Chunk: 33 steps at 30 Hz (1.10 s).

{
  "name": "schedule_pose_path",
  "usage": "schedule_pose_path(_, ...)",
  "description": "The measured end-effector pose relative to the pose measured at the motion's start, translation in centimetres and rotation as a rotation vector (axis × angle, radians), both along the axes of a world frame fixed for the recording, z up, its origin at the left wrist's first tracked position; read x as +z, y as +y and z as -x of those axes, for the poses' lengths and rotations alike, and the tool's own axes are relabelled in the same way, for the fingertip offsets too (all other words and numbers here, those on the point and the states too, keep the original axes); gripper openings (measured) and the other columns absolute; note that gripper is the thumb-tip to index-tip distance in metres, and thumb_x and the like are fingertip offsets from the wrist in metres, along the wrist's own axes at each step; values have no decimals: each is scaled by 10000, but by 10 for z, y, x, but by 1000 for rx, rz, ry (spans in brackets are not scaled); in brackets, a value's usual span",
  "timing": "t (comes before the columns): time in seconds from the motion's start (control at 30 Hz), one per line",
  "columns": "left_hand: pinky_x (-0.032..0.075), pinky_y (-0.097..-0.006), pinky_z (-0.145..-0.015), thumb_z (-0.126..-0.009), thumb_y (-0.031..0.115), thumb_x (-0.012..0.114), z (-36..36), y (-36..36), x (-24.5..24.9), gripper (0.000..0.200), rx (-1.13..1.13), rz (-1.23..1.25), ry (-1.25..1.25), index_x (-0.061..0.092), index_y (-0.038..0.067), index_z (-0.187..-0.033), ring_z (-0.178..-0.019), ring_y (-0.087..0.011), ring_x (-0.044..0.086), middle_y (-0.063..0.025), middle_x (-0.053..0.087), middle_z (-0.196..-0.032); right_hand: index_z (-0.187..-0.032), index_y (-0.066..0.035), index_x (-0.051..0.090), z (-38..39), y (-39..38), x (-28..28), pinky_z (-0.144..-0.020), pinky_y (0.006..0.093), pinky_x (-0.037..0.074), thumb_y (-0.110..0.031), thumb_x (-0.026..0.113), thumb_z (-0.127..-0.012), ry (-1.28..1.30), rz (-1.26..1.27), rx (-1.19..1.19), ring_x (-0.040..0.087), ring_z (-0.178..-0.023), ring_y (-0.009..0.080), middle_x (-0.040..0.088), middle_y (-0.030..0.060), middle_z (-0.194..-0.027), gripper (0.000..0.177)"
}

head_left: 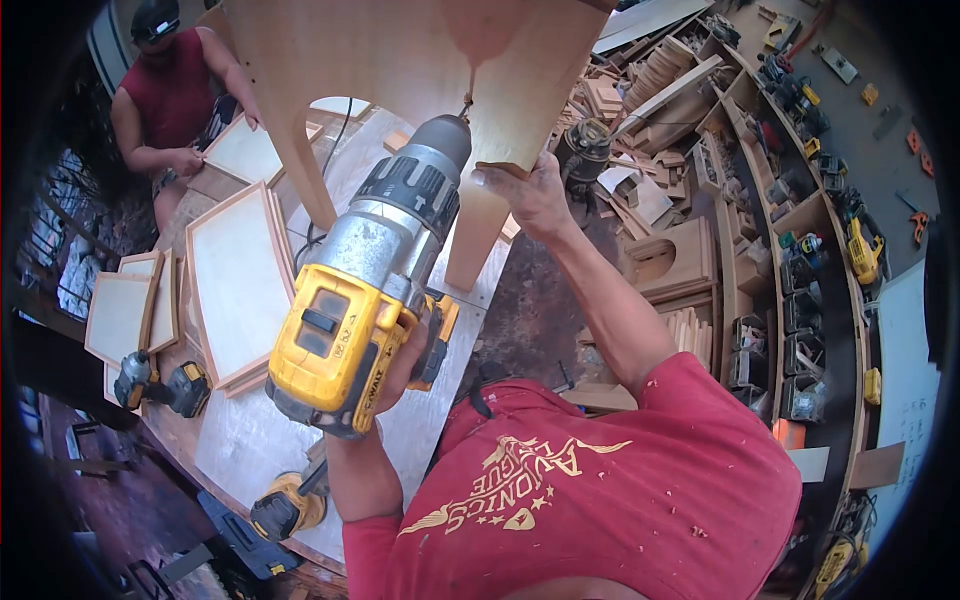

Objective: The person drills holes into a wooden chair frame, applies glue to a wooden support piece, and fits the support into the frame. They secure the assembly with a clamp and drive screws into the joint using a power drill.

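A yellow and black cordless drill (345, 325) fills the middle of the view, tilted up and to the right. Wrapped round its handle is my left hand (405, 370), partly hidden behind the drill body. The bit meets a light wooden panel (400, 60), which has a curved cutout and legs; fine dust or shavings sit where they meet. To the right of the chuck, my right hand (530, 195) grips the panel's edge at a small wooden piece (503, 168), thumb in front and fingers mostly hidden.
Framed panels (240, 285), a second drill (187, 388) and a sander (285, 508) lie on the worktable (235, 440) at left. A person in a red sleeveless shirt (170, 90) holds a panel at upper left. Wood offcuts (660, 180) and tool shelves (800, 220) line the right.
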<state>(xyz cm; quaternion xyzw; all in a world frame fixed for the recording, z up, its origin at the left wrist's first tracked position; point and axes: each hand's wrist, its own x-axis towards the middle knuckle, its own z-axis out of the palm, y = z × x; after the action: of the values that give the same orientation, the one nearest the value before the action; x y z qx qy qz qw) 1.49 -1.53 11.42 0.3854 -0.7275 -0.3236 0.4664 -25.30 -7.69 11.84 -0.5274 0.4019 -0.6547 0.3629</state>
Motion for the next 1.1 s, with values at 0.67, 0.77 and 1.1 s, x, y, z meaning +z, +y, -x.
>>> schedule_pose_path(0.67, 464, -228, -576, -832, 67, 667, 15, -4, 11, 375, -123, -5, 157, 580, 8, -1192, -682, -79, 586, -56, 621, -969, -1052, 0, 668, 5, -2, -4, -774, 285, 508, -59, 707, -832, 139, 28, -44, 617, -854, 94, 683, 30, -935, 230)
schedule_pose_path(0.77, 476, -238, -576, -834, 60, 664, 17, -5, 13, 404, -172, -81, 261, 560, 4, -1220, -680, -93, 589, -76, 615, -993, -1054, 4, 665, 5, -1, -4, -771, 286, 508, -63, 706, -834, 113, 22, -42, 619, -855, 95, 685, 34, -936, 233)
schedule_pose_path(1.1, 505, -258, -604, -825, 27, 631, 22, -6, 15, 476, -242, -184, 348, 500, -9, -1281, -690, -112, 598, -109, 599, -1034, -1067, 4, 655, 5, -3, -7, -788, 292, 508, -72, 705, -833, 64, 23, -13, 620, -879, 101, 682, 44, -962, 251)
